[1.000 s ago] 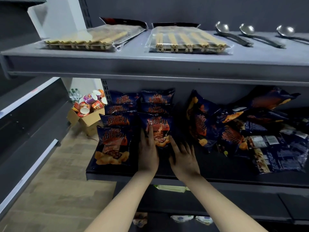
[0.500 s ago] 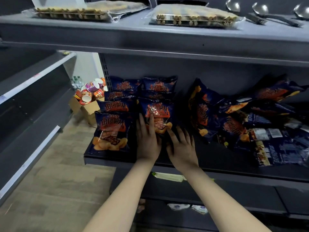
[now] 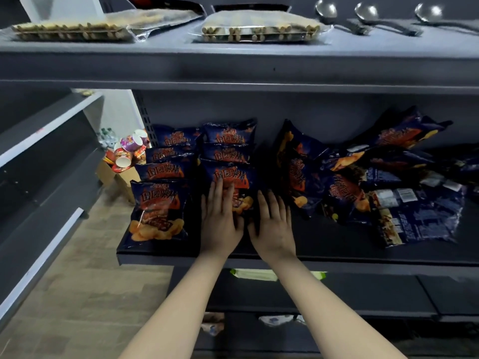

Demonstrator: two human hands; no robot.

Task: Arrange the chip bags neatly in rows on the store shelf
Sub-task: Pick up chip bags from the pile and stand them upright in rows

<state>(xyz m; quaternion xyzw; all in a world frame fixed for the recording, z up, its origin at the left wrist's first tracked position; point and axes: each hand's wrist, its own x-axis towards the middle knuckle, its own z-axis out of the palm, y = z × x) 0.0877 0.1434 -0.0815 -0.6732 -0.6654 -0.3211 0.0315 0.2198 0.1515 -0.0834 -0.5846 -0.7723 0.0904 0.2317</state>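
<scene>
Dark blue chip bags with orange print lie on the dark shelf [image 3: 337, 251]. Two overlapping rows stand at the left: a left row whose front bag [image 3: 156, 208] lies flat, and a second row whose front bag [image 3: 232, 182] lies under my left hand [image 3: 220, 218]. That hand rests flat on the bag, fingers straight. My right hand [image 3: 273, 226] lies flat just right of the same bag, fingers spread, touching its edge. A loose heap of chip bags [image 3: 375, 182] covers the right half of the shelf.
The shelf above [image 3: 233, 71] holds two clear packs of wafer sticks [image 3: 259, 28] and steel ladles [image 3: 386, 18]. A cardboard box of cups [image 3: 124, 161] stands on the wooden floor at the left. Another shelf unit [image 3: 46, 156] flanks the aisle.
Both hands stay on the second row's front bag, which has slid slightly back against its row. The camera has tilted, so the view shifted a little.
</scene>
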